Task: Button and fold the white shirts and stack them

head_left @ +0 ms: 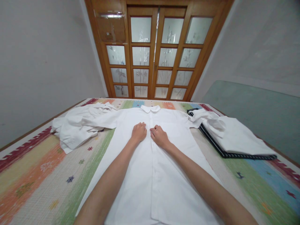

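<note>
A white button-up shirt (131, 187) lies spread out face up, its collar (150, 108) at the far end and its front placket running down the middle. Upon the chest part rests my left hand (139, 132), just left of the placket, with curled fingers closed on the cloth. Opposite it, my right hand (159, 136) is closed too, thumb and fingers pinching the shirt front at the placket edge. A narrow gap separates the two hands. Whether a button is between the fingers cannot be made out.
A crumpled white garment (75, 125) lies at the left, touching the shirt's sleeve. Folded white clothing (243, 136) rests on a black striped piece (225, 154) at the right. Beneath is a colourful patterned cloth (79, 168). Wooden glass-paned doors (153, 43) stand behind, with walls on both sides.
</note>
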### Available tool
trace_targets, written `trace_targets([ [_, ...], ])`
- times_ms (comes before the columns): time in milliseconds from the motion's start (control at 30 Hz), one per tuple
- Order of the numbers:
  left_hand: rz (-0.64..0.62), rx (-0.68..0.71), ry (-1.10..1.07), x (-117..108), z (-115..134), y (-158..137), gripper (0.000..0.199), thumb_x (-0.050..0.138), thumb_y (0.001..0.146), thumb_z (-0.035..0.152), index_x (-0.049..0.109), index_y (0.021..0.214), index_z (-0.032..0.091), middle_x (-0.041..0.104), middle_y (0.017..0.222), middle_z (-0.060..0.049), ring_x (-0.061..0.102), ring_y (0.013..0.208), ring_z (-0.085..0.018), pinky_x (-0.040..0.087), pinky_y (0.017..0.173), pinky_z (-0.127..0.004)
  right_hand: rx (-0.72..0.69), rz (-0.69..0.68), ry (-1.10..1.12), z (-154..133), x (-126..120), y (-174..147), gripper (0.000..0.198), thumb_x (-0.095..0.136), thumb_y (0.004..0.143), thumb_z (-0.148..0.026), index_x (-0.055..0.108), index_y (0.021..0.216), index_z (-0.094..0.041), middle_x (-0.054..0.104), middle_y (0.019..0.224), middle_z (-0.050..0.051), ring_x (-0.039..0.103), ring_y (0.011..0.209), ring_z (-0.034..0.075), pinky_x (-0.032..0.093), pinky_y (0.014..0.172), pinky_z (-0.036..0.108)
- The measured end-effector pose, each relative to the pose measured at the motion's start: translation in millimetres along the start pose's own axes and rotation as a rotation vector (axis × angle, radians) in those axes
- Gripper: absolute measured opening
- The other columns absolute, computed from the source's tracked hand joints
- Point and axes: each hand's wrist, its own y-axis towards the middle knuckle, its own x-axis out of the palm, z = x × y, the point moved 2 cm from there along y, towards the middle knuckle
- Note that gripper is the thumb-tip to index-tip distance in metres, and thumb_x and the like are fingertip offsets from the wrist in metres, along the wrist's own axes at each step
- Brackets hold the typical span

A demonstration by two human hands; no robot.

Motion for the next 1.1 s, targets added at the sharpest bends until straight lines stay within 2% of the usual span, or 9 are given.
trace_targets([
  [133, -0.092, 0.012, 0.029, 1.2, -0.6, -0.6, 0.047, 0.030, 0.095, 0.024, 0.045, 0.139, 0.015, 0.042, 0.149, -0.011, 0.032, 0.140, -0.024, 0.025, 0.114, -0.045, -0.159, -0.058, -0.026, -3.3, -2.2, -31.1, 0.046, 0.038, 0.097, -0.036, 0.050, 0.137, -0.014, 0.046, 0.144, 0.017, 0.041, 0.129, 0.028, 0.036, 0.102, 0.043],
  [233, -0.127, 0.011, 0.014, 0.1, -0.6, -1.8, 0.050, 0.027, 0.096, 0.026, 0.040, 0.143, 0.014, 0.037, 0.152, -0.012, 0.028, 0.142, -0.026, 0.022, 0.115, -0.049, -0.257, -0.111, 0.036, -4.7, -2.6, -60.1, 0.060, 0.035, 0.098, -0.044, 0.037, 0.145, -0.007, 0.033, 0.152, 0.019, 0.027, 0.142, 0.029, 0.025, 0.113, 0.047],
  [433, -0.179, 0.002, -0.009, -1.6, -0.1, -2.6, 0.054, 0.022, 0.097, 0.031, 0.035, 0.146, 0.015, 0.031, 0.155, -0.011, 0.022, 0.145, -0.026, 0.019, 0.115, -0.051, -0.425, -0.114, 0.156, -13.7, -21.1, -117.8, 0.064, 0.036, 0.098, -0.046, 0.024, 0.152, -0.014, 0.022, 0.157, 0.015, 0.014, 0.146, 0.026, 0.021, 0.117, 0.049],
  [567, -0.246, -0.012, 0.025, -6.1, -11.0, -2.2, 0.056, 0.022, 0.097, 0.041, 0.031, 0.149, 0.020, 0.024, 0.158, -0.007, 0.017, 0.146, -0.026, 0.014, 0.117, -0.051, -0.483, -0.221, 0.203, -16.0, -43.2, -154.1, 0.068, 0.040, 0.096, -0.047, 0.016, 0.154, -0.019, 0.015, 0.159, 0.012, 0.008, 0.147, 0.026, 0.015, 0.119, 0.049],
  [667, -0.275, -0.072, 0.059, -13.8, -31.2, -3.4, 0.061, 0.022, 0.096, 0.050, 0.029, 0.150, 0.021, 0.020, 0.159, -0.006, 0.014, 0.147, -0.027, 0.011, 0.117, -0.052, -0.530, -0.328, 0.254, -16.9, -61.0, -179.9, 0.070, 0.042, 0.095, -0.048, 0.015, 0.154, -0.023, 0.010, 0.159, 0.010, 0.007, 0.147, 0.027, 0.012, 0.119, 0.051],
  [800, -0.257, -0.131, 0.104, -25.9, -63.8, -9.3, 0.063, 0.022, 0.096, 0.050, 0.029, 0.149, 0.017, 0.021, 0.158, -0.009, 0.016, 0.146, -0.029, 0.014, 0.116, -0.050, -0.589, -0.441, 0.353, -22.4, -83.3, -207.9, 0.072, 0.044, 0.094, -0.049, 0.013, 0.154, -0.024, 0.010, 0.158, 0.011, 0.009, 0.146, 0.027, 0.010, 0.119, 0.052],
  [933, -0.240, -0.078, 0.152, -32.9, -86.3, -22.2, 0.062, 0.022, 0.097, 0.045, 0.033, 0.147, 0.010, 0.025, 0.156, -0.014, 0.020, 0.145, -0.029, 0.017, 0.116, -0.044, -0.589, -0.517, 0.493, -28.7, -94.7, -226.7, 0.072, 0.044, 0.094, -0.049, 0.011, 0.154, -0.027, 0.020, 0.156, 0.007, 0.019, 0.145, 0.024, 0.015, 0.120, 0.047],
  [1000, -0.238, -0.038, 0.161, -34.9, -92.5, -31.2, 0.061, 0.022, 0.097, 0.043, 0.034, 0.146, 0.009, 0.026, 0.156, -0.014, 0.021, 0.145, -0.028, 0.016, 0.116, -0.042, -0.565, -0.533, 0.580, -28.3, -95.9, -233.3, 0.066, 0.044, 0.093, -0.048, 0.020, 0.152, -0.030, 0.030, 0.154, 0.005, 0.029, 0.142, 0.023, 0.022, 0.118, 0.043],
  [1100, -0.249, 0.002, 0.131, -38.5, -93.9, -46.8, 0.059, 0.023, 0.097, 0.043, 0.033, 0.146, 0.012, 0.027, 0.156, -0.013, 0.021, 0.145, -0.026, 0.017, 0.116, -0.041, -0.514, -0.551, 0.688, -24.2, -97.4, -235.7, 0.052, 0.045, 0.092, -0.050, 0.047, 0.141, -0.033, 0.055, 0.139, 0.005, 0.050, 0.128, 0.023, 0.038, 0.108, 0.039],
])
